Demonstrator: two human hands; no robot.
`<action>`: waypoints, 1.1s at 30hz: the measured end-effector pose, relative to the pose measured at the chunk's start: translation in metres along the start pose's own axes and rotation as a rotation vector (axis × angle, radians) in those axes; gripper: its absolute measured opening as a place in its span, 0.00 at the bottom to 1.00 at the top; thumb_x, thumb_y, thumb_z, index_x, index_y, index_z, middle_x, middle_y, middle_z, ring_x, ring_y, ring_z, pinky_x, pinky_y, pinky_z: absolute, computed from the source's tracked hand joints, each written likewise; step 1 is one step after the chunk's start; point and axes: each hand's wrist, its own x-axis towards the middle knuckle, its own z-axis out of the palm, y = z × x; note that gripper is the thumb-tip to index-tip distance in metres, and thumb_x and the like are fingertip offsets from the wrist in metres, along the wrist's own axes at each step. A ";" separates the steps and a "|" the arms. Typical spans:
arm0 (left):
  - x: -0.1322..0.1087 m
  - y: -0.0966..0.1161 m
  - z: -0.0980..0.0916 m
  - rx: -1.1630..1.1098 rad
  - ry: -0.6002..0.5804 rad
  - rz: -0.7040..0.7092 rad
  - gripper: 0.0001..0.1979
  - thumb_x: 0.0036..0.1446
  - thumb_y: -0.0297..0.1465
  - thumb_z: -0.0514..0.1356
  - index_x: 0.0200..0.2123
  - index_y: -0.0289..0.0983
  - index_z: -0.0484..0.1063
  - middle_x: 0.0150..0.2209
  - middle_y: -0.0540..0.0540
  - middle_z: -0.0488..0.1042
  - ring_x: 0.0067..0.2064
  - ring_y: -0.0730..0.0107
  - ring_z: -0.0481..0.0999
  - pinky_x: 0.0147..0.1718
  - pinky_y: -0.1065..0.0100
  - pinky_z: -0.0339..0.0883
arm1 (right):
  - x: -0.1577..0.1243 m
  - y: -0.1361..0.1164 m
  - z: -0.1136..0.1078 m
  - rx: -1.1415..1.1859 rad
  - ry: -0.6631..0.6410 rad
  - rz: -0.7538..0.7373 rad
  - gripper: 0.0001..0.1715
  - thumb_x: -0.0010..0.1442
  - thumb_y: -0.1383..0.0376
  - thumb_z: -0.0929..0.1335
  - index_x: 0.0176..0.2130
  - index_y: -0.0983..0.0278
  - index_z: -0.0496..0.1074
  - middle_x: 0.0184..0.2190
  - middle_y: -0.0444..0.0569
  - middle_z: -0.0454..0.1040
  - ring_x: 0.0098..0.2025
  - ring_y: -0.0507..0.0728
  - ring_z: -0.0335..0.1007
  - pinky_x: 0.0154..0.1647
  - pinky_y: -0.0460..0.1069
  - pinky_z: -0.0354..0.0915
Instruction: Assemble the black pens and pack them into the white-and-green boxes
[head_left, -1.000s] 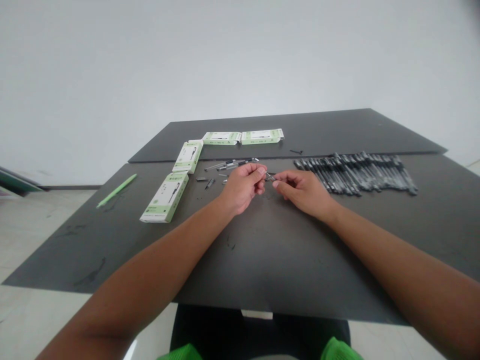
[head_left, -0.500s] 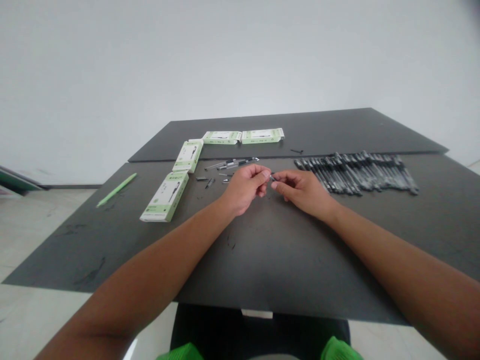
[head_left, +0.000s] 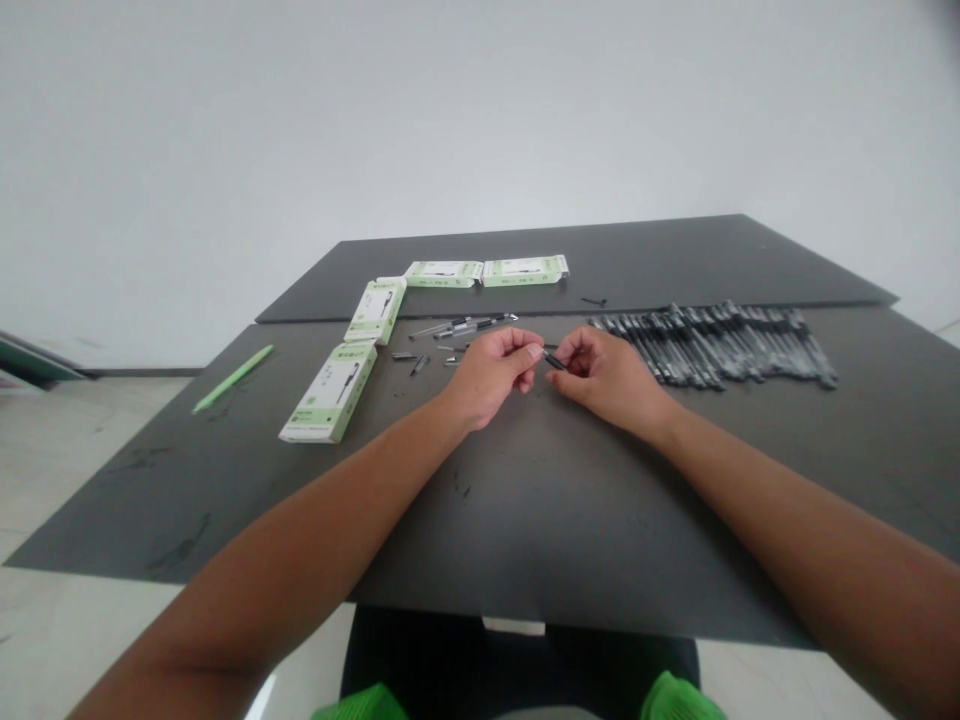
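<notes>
Over the middle of the dark table, my left hand point(head_left: 501, 372) pinches one end of a dark pen point(head_left: 553, 359) between thumb and fingers. My right hand point(head_left: 606, 374) closes its thumb and fingertips round the pen's other end. Only a short black stretch of the pen shows between the hands. Just beyond my left hand lie clear-barrelled pens point(head_left: 471, 327) with black grips. Small pen caps point(head_left: 420, 365) and other little parts are scattered to its left. A wide row of black-and-clear pens point(head_left: 720, 345) lies side by side past my right hand.
Green-and-white pen boxes point(head_left: 330, 395) form a bent line on the left and back of the table point(head_left: 525, 520). A light green pen point(head_left: 232, 378) lies at the far left. A small black piece point(head_left: 594, 302) rests near the seam between tabletops.
My right hand has shifted slightly right and its fingers have curled in more. More of the dark pen shows between the two hands. My left hand stays nearly still.
</notes>
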 end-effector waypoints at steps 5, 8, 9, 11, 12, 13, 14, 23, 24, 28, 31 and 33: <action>-0.001 0.002 0.001 -0.005 -0.004 -0.011 0.08 0.65 0.29 0.72 0.44 0.34 0.78 0.30 0.53 0.73 0.26 0.78 0.72 0.26 0.72 0.67 | -0.001 -0.001 0.000 0.020 0.012 -0.009 0.20 0.56 0.53 0.81 0.37 0.59 0.72 0.27 0.44 0.74 0.28 0.54 0.65 0.29 0.51 0.63; 0.000 0.002 0.001 -0.002 -0.015 -0.004 0.07 0.65 0.29 0.72 0.43 0.34 0.77 0.29 0.53 0.73 0.25 0.78 0.72 0.26 0.72 0.67 | -0.001 -0.001 0.000 0.009 0.010 -0.015 0.19 0.57 0.54 0.80 0.37 0.59 0.73 0.27 0.44 0.74 0.27 0.54 0.65 0.29 0.51 0.63; 0.000 0.001 0.000 0.000 -0.016 -0.002 0.07 0.65 0.29 0.71 0.43 0.34 0.77 0.29 0.53 0.73 0.26 0.78 0.72 0.26 0.72 0.67 | -0.001 -0.002 0.000 0.007 0.009 -0.016 0.18 0.57 0.54 0.80 0.37 0.59 0.73 0.27 0.44 0.74 0.27 0.54 0.65 0.29 0.51 0.63; 0.000 0.000 0.000 0.003 -0.020 0.000 0.08 0.65 0.29 0.71 0.44 0.34 0.77 0.30 0.53 0.73 0.26 0.77 0.72 0.27 0.72 0.68 | -0.001 -0.003 -0.001 0.004 0.008 -0.019 0.17 0.57 0.55 0.80 0.37 0.60 0.74 0.27 0.44 0.74 0.27 0.54 0.65 0.29 0.51 0.62; 0.001 0.000 0.000 0.002 -0.021 0.002 0.08 0.65 0.29 0.71 0.44 0.34 0.77 0.30 0.53 0.73 0.26 0.78 0.72 0.27 0.72 0.68 | -0.001 -0.003 -0.001 0.001 0.010 -0.021 0.17 0.57 0.55 0.79 0.37 0.60 0.74 0.27 0.44 0.74 0.27 0.54 0.64 0.29 0.51 0.62; 0.001 0.000 0.000 0.001 -0.022 0.003 0.08 0.66 0.29 0.71 0.44 0.34 0.77 0.30 0.53 0.73 0.26 0.78 0.72 0.27 0.72 0.67 | -0.002 -0.004 -0.001 -0.003 0.010 -0.023 0.16 0.57 0.56 0.79 0.37 0.60 0.75 0.27 0.44 0.75 0.27 0.53 0.64 0.29 0.51 0.62; 0.000 0.000 0.000 -0.001 -0.023 0.003 0.07 0.66 0.29 0.71 0.44 0.34 0.77 0.30 0.53 0.73 0.26 0.78 0.72 0.27 0.72 0.67 | -0.002 -0.004 -0.002 -0.007 0.010 -0.026 0.15 0.57 0.56 0.79 0.37 0.61 0.75 0.27 0.44 0.75 0.27 0.53 0.64 0.29 0.51 0.61; -0.001 0.002 0.002 -0.017 -0.011 -0.009 0.06 0.66 0.28 0.70 0.43 0.35 0.76 0.28 0.53 0.72 0.26 0.77 0.72 0.27 0.73 0.68 | -0.003 -0.004 -0.003 -0.061 -0.033 -0.035 0.13 0.67 0.54 0.74 0.38 0.61 0.79 0.28 0.45 0.76 0.29 0.54 0.66 0.32 0.51 0.62; -0.001 0.002 0.002 -0.016 -0.014 -0.008 0.06 0.66 0.28 0.70 0.43 0.35 0.76 0.28 0.53 0.72 0.26 0.77 0.72 0.27 0.73 0.68 | -0.003 -0.004 -0.003 -0.069 -0.035 -0.036 0.14 0.68 0.54 0.74 0.38 0.61 0.79 0.28 0.45 0.76 0.29 0.55 0.66 0.33 0.51 0.62; -0.001 0.002 0.001 -0.012 -0.018 -0.007 0.08 0.66 0.31 0.71 0.43 0.35 0.76 0.28 0.53 0.73 0.26 0.76 0.72 0.27 0.73 0.68 | -0.003 -0.005 -0.004 -0.109 -0.050 -0.051 0.15 0.70 0.54 0.72 0.36 0.61 0.78 0.26 0.45 0.75 0.30 0.55 0.67 0.34 0.51 0.62; -0.001 0.001 0.001 -0.008 -0.014 -0.002 0.08 0.66 0.31 0.71 0.43 0.35 0.76 0.28 0.53 0.73 0.26 0.77 0.71 0.27 0.73 0.67 | -0.003 -0.004 -0.004 -0.124 -0.055 -0.062 0.16 0.72 0.53 0.71 0.37 0.60 0.78 0.26 0.44 0.74 0.29 0.56 0.67 0.34 0.51 0.62; -0.001 0.001 0.001 -0.008 -0.012 0.002 0.06 0.67 0.29 0.70 0.43 0.35 0.76 0.28 0.53 0.73 0.26 0.77 0.71 0.27 0.73 0.67 | -0.002 -0.004 -0.004 -0.131 -0.061 -0.070 0.17 0.72 0.52 0.70 0.37 0.60 0.78 0.25 0.44 0.74 0.29 0.56 0.68 0.33 0.51 0.62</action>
